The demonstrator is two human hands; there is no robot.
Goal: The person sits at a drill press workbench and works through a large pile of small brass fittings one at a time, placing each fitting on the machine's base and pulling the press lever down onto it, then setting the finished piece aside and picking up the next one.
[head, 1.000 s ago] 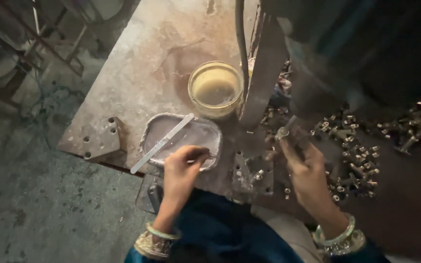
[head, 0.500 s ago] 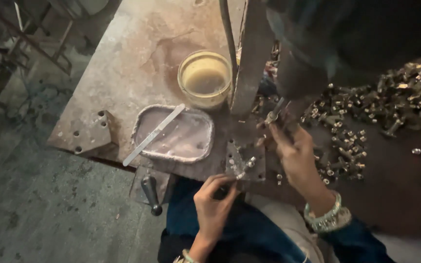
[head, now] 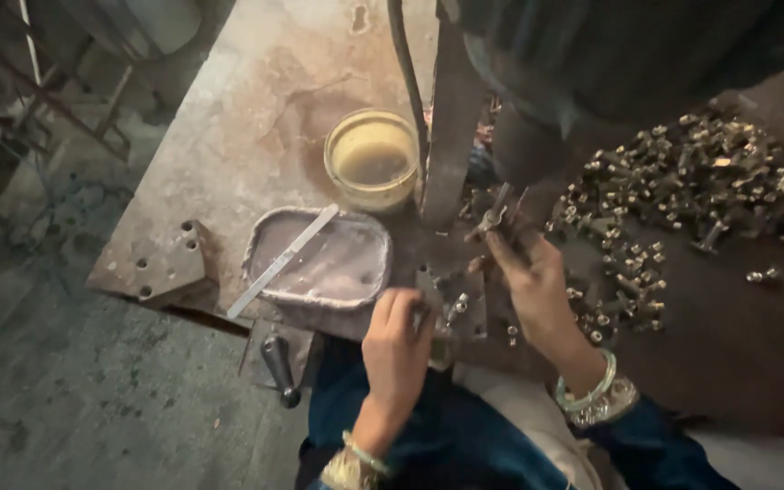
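**Both hands busy at the press bench**

Looking down at a worn metal workbench (head: 229, 136). The left hand (head: 398, 340) sits at the near edge, fingers curled down onto a small metal fixture plate (head: 454, 304) with a couple of little fasteners on it. It looks like the fingertips are pinching something tiny there, but I can't really tell what. The right hand (head: 530, 281) is a bit further in, fingers closed around a small metal fastener (head: 494, 218), holding it up right at the foot of the dark upright machine column (head: 451, 118).

Off to the right there's a big loose pile of fasteners (head: 700, 181), with strays scattered toward the right hand. Left of the hands is a shallow grey tray (head: 356, 272) with a flat metal strip (head: 283, 260) lying across it, and just behind that a round tub of yellowish liquid (head: 372, 161). A dark handle (head: 279, 363) hangs below the bench edge. Bangles on both wrists.
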